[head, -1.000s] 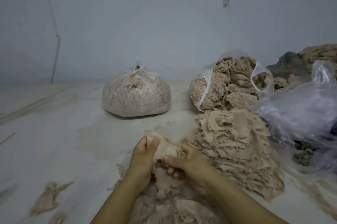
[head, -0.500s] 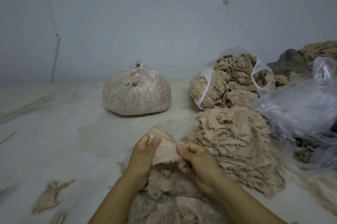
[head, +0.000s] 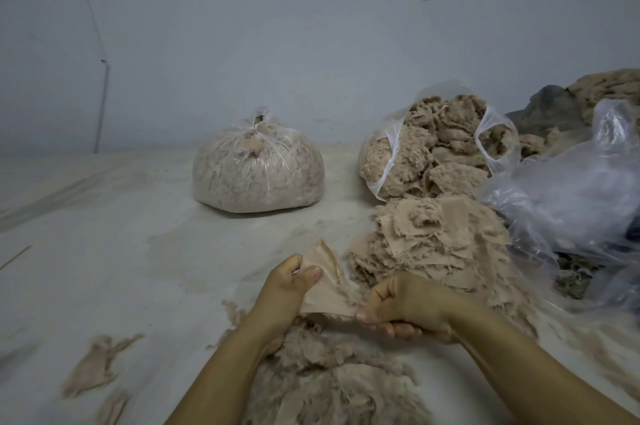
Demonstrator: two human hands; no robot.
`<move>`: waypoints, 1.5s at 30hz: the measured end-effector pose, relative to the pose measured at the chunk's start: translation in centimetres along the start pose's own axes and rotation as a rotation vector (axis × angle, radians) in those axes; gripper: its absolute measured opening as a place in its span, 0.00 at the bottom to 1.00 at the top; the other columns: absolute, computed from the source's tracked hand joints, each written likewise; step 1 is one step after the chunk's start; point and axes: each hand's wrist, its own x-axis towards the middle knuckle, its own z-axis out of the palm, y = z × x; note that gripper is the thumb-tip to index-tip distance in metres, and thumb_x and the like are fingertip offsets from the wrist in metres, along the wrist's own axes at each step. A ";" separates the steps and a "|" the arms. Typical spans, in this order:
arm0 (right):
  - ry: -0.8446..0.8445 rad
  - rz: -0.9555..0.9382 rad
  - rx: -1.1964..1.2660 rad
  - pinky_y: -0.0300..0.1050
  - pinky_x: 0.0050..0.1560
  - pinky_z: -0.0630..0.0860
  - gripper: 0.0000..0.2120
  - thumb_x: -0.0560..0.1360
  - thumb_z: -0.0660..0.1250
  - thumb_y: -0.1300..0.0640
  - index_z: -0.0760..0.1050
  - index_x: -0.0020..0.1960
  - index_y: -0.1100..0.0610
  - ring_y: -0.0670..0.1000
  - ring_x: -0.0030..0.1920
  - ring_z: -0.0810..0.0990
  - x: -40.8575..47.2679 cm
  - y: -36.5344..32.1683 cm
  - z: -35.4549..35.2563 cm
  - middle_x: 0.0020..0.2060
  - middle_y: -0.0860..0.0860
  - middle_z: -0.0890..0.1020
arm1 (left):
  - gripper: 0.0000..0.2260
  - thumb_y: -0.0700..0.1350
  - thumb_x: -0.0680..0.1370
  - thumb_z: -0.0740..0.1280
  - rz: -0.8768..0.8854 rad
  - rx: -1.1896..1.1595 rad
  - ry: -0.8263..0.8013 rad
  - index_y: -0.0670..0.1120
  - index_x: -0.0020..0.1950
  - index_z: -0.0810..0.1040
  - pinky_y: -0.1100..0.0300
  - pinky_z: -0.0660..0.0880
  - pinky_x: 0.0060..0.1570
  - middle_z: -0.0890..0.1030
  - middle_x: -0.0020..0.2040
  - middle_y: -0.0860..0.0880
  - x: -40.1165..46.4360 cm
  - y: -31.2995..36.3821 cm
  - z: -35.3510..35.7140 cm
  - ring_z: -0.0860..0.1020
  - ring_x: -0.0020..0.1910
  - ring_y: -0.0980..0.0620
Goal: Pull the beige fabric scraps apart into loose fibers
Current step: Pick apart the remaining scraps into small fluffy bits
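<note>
Stretching wider than half a second ago, one beige fabric scrap (head: 323, 281) spans both hands: left hand (head: 287, 289) pinches its upper corner, right hand (head: 405, 307) has drawn its lower edge rightward. Count: one tied bag (head: 258, 173), one open bag (head: 433, 154), one scrap pile (head: 436, 244). Scrap hangs between each grip, above loose fibers (head: 322, 372) on the floor (head: 138, 251).

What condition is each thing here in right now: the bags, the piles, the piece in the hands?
Fabric scrap: stretched taut between both hands.
Left hand: pinching the scrap.
Right hand: gripping the scrap's lower edge.
Tied bag: knotted shut, full.
Open bag: open, overflowing.
Scrap pile: stacked, untorn.
Fiber heap: loose, fluffy.
</note>
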 end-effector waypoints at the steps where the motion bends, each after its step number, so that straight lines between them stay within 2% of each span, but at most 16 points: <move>1: -0.011 0.022 -0.060 0.34 0.20 0.63 0.17 0.72 0.73 0.60 0.76 0.26 0.54 0.43 0.18 0.66 -0.2 0.1 -0.4 0.20 0.49 0.75 | 0.07 0.39 0.79 0.63 -0.007 -0.008 0.013 0.41 0.42 0.71 0.64 0.70 0.32 0.75 0.33 0.48 0.0 0.1 -0.1 0.74 0.31 0.54; 5: 0.007 0.109 -0.182 0.35 0.21 0.64 0.12 0.73 0.73 0.60 0.76 0.31 0.56 0.44 0.20 0.69 -1.3 2.0 -1.8 0.22 0.50 0.76 | 0.04 0.41 0.80 0.62 -0.019 -0.091 0.153 0.42 0.47 0.74 0.55 0.71 0.41 0.77 0.40 0.42 0.3 0.0 -2.2 0.75 0.39 0.48; 8: -0.020 0.060 -0.192 0.35 0.24 0.67 0.07 0.71 0.74 0.54 0.79 0.38 0.54 0.44 0.24 0.74 -1.5 2.3 -1.6 0.31 0.52 0.81 | 0.06 0.43 0.80 0.62 -0.024 -0.063 0.070 0.41 0.48 0.74 0.50 0.71 0.47 0.78 0.44 0.41 0.3 0.1 -1.6 0.75 0.42 0.45; 11: 0.064 -0.007 -0.123 0.37 0.28 0.72 0.25 0.60 0.76 0.39 0.78 0.53 0.49 0.45 0.28 0.76 -0.4 1.6 -0.1 0.41 0.49 0.84 | 0.12 0.44 0.80 0.62 -0.018 -0.088 0.043 0.35 0.51 0.74 0.46 0.71 0.48 0.78 0.47 0.38 0.1 0.4 -0.4 0.75 0.44 0.43; 13: 0.178 -0.076 -0.010 0.38 0.28 0.73 0.30 0.60 0.76 0.38 0.73 0.58 0.45 0.46 0.27 0.77 0.8 1.3 1.6 0.44 0.48 0.84 | 0.16 0.46 0.80 0.63 0.015 -0.076 0.027 0.31 0.52 0.72 0.47 0.71 0.46 0.78 0.46 0.37 -0.2 0.5 -0.2 0.74 0.43 0.43; 17: 0.429 -0.291 0.107 0.42 0.26 0.70 0.08 0.73 0.72 0.52 0.75 0.47 0.53 0.47 0.23 0.74 3.2 1.4 4.4 0.27 0.47 0.78 | 0.15 0.51 0.74 0.68 0.022 -0.026 -0.046 0.38 0.46 0.78 0.55 0.74 0.38 0.82 0.40 0.40 -1.2 0.5 0.4 0.79 0.38 0.48; 20: 0.595 -0.275 0.140 0.44 0.31 0.65 0.17 0.79 0.63 0.56 0.71 0.32 0.53 0.48 0.26 0.68 4.3 1.5 4.7 0.22 0.45 0.71 | 0.14 0.48 0.75 0.69 -0.014 0.024 -0.049 0.37 0.46 0.81 0.58 0.74 0.35 0.83 0.39 0.42 -1.0 0.2 0.2 0.79 0.35 0.49; 23: 0.595 -0.245 0.324 0.41 0.28 0.66 0.16 0.80 0.60 0.52 0.71 0.36 0.55 0.49 0.28 0.69 4.1 1.2 4.8 0.27 0.49 0.73 | 0.10 0.45 0.77 0.66 -0.041 -0.054 -0.016 0.39 0.44 0.82 0.59 0.75 0.35 0.83 0.39 0.41 -0.6 0.0 -0.3 0.80 0.35 0.50; 25: 0.505 -0.235 0.336 0.44 0.33 0.73 0.15 0.76 0.65 0.42 0.74 0.44 0.55 0.50 0.32 0.77 3.7 1.4 5.3 0.32 0.48 0.79 | 0.10 0.46 0.77 0.67 -0.040 -0.057 -0.018 0.43 0.38 0.80 0.63 0.73 0.31 0.82 0.35 0.45 -0.6 0.0 -0.2 0.79 0.31 0.52; 27: 0.412 -0.237 0.301 0.47 0.40 0.79 0.15 0.71 0.72 0.43 0.75 0.50 0.51 0.52 0.38 0.82 3.6 1.6 5.9 0.37 0.49 0.83 | 0.10 0.46 0.77 0.67 -0.040 -0.055 -0.023 0.43 0.38 0.80 0.63 0.73 0.29 0.82 0.34 0.45 -0.5 0.0 0.1 0.78 0.30 0.53; 30: 0.519 -0.248 0.253 0.44 0.34 0.73 0.06 0.77 0.68 0.55 0.75 0.42 0.55 0.51 0.33 0.76 3.6 1.5 5.9 0.32 0.51 0.79 | 0.09 0.45 0.77 0.66 -0.021 -0.097 0.000 0.44 0.40 0.81 0.63 0.74 0.30 0.83 0.35 0.46 -0.6 0.0 0.1 0.80 0.32 0.53; 37: 0.601 -0.211 0.387 0.42 0.32 0.72 0.12 0.82 0.57 0.58 0.74 0.42 0.59 0.47 0.31 0.73 3.6 1.4 6.1 0.32 0.52 0.76 | 0.10 0.48 0.78 0.64 -0.035 -0.098 -0.017 0.42 0.45 0.80 0.64 0.75 0.32 0.84 0.37 0.47 -0.5 -0.1 0.4 0.82 0.35 0.53; 39: 0.586 -0.230 0.400 0.39 0.26 0.70 0.12 0.82 0.57 0.56 0.73 0.42 0.58 0.45 0.26 0.72 3.7 1.3 6.3 0.29 0.50 0.75 | 0.15 0.52 0.76 0.64 -0.053 -0.125 -0.046 0.40 0.50 0.80 0.58 0.78 0.40 0.85 0.43 0.43 -0.6 -0.2 0.5 0.83 0.42 0.47; 41: 0.606 -0.286 0.288 0.38 0.29 0.70 0.11 0.81 0.59 0.55 0.73 0.41 0.56 0.43 0.28 0.72 3.9 1.5 6.5 0.29 0.48 0.75 | 0.19 0.54 0.75 0.66 -0.091 -0.196 -0.078 0.39 0.54 0.80 0.53 0.78 0.46 0.84 0.48 0.40 -0.6 -0.2 0.7 0.83 0.48 0.42; 43: 0.633 -0.344 0.190 0.39 0.35 0.70 0.10 0.80 0.62 0.56 0.75 0.41 0.57 0.44 0.33 0.73 4.1 1.6 6.6 0.32 0.48 0.77 | 0.17 0.52 0.73 0.68 -0.080 -0.195 -0.013 0.40 0.53 0.81 0.57 0.79 0.42 0.85 0.46 0.42 -0.5 -0.3 0.8 0.83 0.46 0.45; 45: 0.623 -0.381 0.288 0.39 0.34 0.71 0.09 0.78 0.65 0.57 0.77 0.40 0.57 0.45 0.33 0.75 4.2 1.6 6.5 0.32 0.49 0.79 | 0.13 0.49 0.76 0.66 -0.057 -0.174 0.070 0.40 0.52 0.81 0.60 0.79 0.37 0.85 0.44 0.43 -0.3 -0.2 0.7 0.83 0.41 0.47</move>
